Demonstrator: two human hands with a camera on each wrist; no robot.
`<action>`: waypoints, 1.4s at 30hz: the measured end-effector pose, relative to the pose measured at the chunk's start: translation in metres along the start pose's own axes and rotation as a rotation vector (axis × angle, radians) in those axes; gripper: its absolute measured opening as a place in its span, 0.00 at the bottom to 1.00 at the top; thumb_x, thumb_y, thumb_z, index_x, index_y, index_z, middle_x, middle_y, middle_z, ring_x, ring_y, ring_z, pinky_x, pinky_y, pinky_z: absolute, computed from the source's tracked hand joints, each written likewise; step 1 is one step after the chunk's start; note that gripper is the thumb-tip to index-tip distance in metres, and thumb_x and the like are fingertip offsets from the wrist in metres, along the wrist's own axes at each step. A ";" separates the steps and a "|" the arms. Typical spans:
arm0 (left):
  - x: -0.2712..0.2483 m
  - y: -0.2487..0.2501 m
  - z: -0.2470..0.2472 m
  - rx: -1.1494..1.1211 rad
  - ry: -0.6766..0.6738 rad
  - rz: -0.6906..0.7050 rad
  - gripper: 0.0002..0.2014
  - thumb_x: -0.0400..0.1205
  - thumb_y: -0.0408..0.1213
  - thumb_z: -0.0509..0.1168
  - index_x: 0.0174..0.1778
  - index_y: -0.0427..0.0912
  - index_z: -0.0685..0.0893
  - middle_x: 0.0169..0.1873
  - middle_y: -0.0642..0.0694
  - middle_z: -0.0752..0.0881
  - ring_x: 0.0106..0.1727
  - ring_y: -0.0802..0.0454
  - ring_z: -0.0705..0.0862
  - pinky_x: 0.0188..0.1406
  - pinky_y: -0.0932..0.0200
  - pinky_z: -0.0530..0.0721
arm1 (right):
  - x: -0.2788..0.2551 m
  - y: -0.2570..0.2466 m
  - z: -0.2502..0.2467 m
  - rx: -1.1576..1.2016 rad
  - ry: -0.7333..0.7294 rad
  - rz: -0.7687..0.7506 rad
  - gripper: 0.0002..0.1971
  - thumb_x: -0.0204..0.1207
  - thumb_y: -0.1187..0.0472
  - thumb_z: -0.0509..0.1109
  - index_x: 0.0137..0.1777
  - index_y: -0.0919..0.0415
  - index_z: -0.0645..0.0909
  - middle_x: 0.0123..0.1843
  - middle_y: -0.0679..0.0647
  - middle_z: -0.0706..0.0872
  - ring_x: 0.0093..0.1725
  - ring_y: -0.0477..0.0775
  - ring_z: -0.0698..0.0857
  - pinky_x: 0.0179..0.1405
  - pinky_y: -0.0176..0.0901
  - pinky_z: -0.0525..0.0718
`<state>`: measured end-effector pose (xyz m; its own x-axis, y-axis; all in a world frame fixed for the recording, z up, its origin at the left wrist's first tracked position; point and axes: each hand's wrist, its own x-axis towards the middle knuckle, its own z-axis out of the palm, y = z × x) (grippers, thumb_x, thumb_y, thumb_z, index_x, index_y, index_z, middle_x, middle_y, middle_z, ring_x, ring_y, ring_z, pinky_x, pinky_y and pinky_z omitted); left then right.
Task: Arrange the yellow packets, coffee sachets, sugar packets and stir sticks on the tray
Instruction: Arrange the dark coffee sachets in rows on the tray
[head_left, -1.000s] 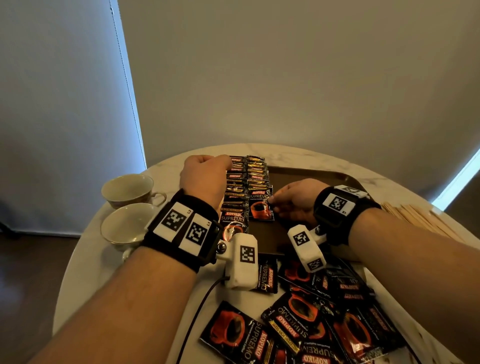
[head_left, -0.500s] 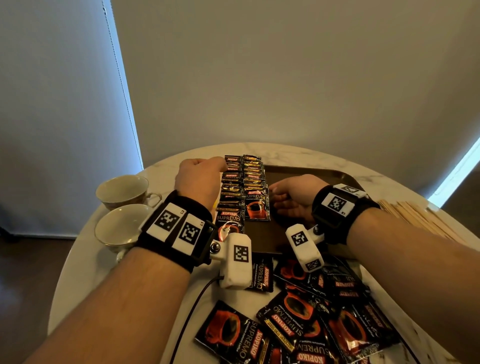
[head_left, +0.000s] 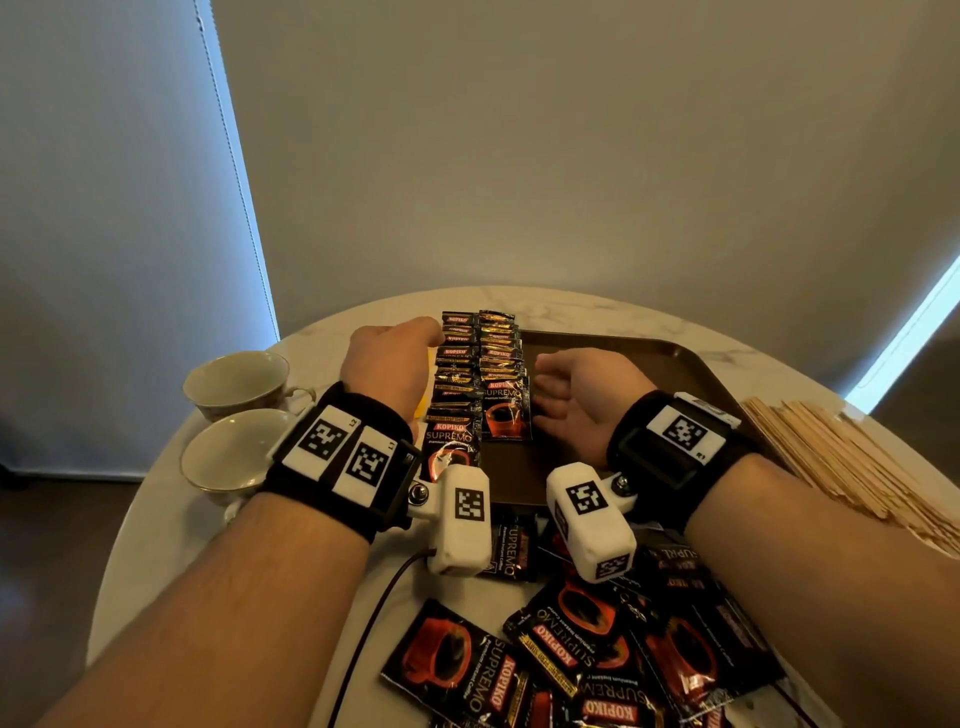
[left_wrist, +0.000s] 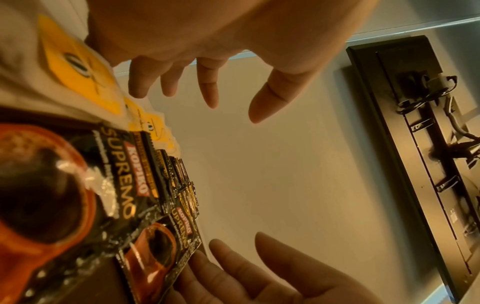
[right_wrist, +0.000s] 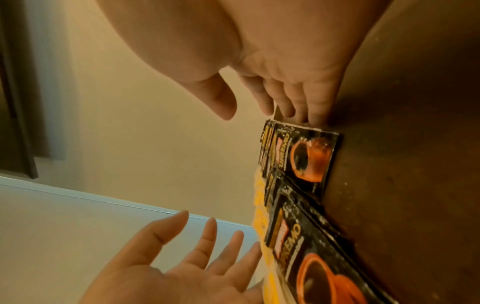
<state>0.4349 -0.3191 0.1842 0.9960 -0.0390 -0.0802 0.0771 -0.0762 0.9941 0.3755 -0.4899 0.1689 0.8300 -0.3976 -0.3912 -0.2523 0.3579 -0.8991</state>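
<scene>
With both hands spread and holding nothing, the two sachet rows (head_left: 480, 374) lie between them, long axis running away. Right hand (head_left: 582, 400) fingertips touch the right row's edge; left hand (head_left: 387, 366) flanks the other side.

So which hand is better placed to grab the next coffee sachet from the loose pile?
Probably the right hand: open and empty, its wrist directly above the loose pile; the left hand is farther left.

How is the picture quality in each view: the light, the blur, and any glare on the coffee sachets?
Head view: dim room, bright daylight strip at right, wide-angle bend at the edges; the rows of coffee sachets look sharp. Left wrist view: warm orange cast, the nearest sachet blurred, with glare on its foil; the left hand soft. Right wrist view: same warm cast, the right hand blurred, the tray very dark.
</scene>
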 end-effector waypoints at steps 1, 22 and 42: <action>0.000 0.000 0.000 -0.002 0.000 -0.002 0.11 0.81 0.39 0.71 0.35 0.49 0.78 0.36 0.49 0.80 0.50 0.44 0.79 0.66 0.39 0.84 | -0.001 0.002 0.001 0.018 -0.001 0.001 0.18 0.86 0.65 0.65 0.75 0.62 0.76 0.78 0.62 0.79 0.80 0.63 0.75 0.78 0.62 0.72; -0.002 0.002 0.001 0.044 0.038 -0.002 0.11 0.81 0.40 0.70 0.34 0.48 0.78 0.32 0.50 0.77 0.40 0.46 0.78 0.63 0.35 0.85 | 0.073 -0.043 0.003 0.008 -0.032 -0.017 0.37 0.88 0.40 0.61 0.88 0.63 0.61 0.87 0.65 0.66 0.87 0.65 0.63 0.86 0.63 0.61; -0.055 0.033 0.000 0.151 0.010 0.285 0.06 0.77 0.45 0.71 0.39 0.49 0.84 0.40 0.52 0.87 0.45 0.57 0.86 0.46 0.54 0.85 | -0.052 -0.056 -0.013 -1.150 -0.279 -0.321 0.18 0.78 0.44 0.76 0.65 0.48 0.85 0.59 0.46 0.91 0.59 0.49 0.90 0.62 0.50 0.87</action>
<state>0.3831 -0.3198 0.2210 0.9770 -0.0701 0.2013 -0.2117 -0.2104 0.9544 0.3402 -0.5000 0.2373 0.9779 -0.0851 -0.1910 -0.1912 -0.7337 -0.6520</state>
